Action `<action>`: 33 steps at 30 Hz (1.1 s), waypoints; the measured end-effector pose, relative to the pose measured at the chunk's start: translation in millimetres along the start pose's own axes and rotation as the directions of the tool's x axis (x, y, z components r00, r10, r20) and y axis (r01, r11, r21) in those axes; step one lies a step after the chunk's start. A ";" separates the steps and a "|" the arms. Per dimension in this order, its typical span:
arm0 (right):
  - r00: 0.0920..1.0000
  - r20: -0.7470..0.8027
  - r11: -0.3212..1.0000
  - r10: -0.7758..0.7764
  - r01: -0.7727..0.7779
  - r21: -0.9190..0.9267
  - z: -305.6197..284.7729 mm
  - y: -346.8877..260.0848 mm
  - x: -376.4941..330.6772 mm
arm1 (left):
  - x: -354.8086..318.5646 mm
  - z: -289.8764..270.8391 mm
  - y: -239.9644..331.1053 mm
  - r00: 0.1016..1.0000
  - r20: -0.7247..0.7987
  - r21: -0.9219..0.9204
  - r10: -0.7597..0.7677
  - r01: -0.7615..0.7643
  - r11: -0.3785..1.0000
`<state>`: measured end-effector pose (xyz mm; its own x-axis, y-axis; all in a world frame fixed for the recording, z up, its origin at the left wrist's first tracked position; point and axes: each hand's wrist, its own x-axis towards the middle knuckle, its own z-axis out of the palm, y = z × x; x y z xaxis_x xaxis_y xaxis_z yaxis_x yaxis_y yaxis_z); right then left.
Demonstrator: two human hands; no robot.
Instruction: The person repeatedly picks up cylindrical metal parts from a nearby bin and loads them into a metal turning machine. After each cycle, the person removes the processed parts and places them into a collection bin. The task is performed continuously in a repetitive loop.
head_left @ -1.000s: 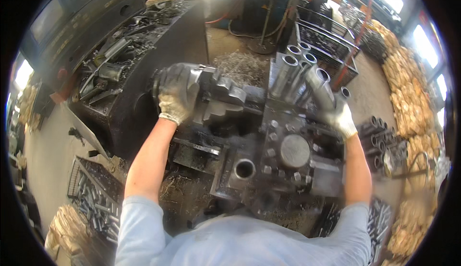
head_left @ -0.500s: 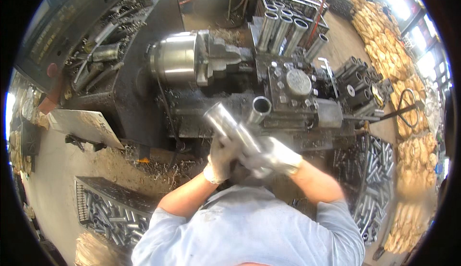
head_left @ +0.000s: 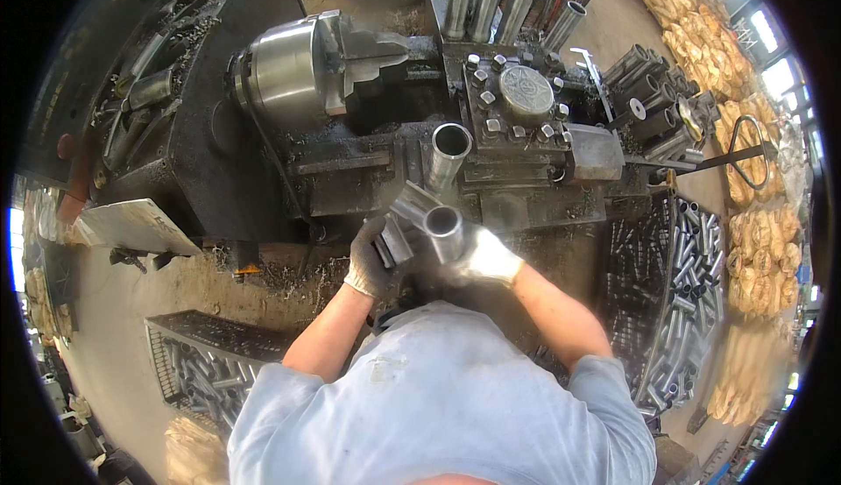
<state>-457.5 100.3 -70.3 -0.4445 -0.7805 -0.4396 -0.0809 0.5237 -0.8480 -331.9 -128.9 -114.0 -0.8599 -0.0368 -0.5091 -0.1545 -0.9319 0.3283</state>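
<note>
My left hand point(head_left: 368, 257), in a glove dark across the fingers, is closed around a short grey metal piece point(head_left: 396, 238) with flat-looking faces; its exact kind cannot be told. My right hand point(head_left: 487, 259), in a whiter glove, grips a shiny metal tube point(head_left: 444, 233) whose open end faces up. Between the hands, another slanted metal piece point(head_left: 415, 205) touches or overlaps this tube; what holds it is unclear. Just beyond, a second tube point(head_left: 447, 159) stands upright on the lathe. Both hands are in front of my body, near the lathe's front edge.
The lathe's chuck point(head_left: 285, 73) is at the far left, its bolted tool post point(head_left: 526, 91) to the right. Upright tubes point(head_left: 486, 3) stand behind, with dark tubes point(head_left: 653, 95) stacked at right. Bins of tubes flank me, left point(head_left: 201, 318) and right point(head_left: 670, 310). A caliper point(head_left: 593, 82) lies beside the tool post.
The tube has turned from slanting up-left to showing its open end near my right hand. My hands have moved apart, and a metal piece now shows in the left. The view has shifted.
</note>
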 end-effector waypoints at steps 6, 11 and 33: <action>0.739 -0.661 0.990 -0.134 0.127 -0.059 -55.6 1.5 -22.5 | 12.4 52.3 5.8 0.831 0.230 0.723 0.506 -0.494 0.483; 0.787 -0.601 0.892 -0.137 -0.166 -0.421 -60.7 9.7 -42.0 | 78.2 102.2 20.1 0.435 0.656 0.742 0.617 -0.521 -0.422; 0.942 -0.238 0.969 0.236 -0.211 0.128 10.9 -120.1 58.1 | 12.4 52.1 32.3 0.826 0.377 0.050 0.419 -0.470 0.881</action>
<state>-463.8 -11.6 2.8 -0.6500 -0.5303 -0.5443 0.1295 0.6285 -0.7669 -372.9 -140.7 -68.3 -0.9585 -0.2844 0.0170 0.2433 -0.7859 0.5684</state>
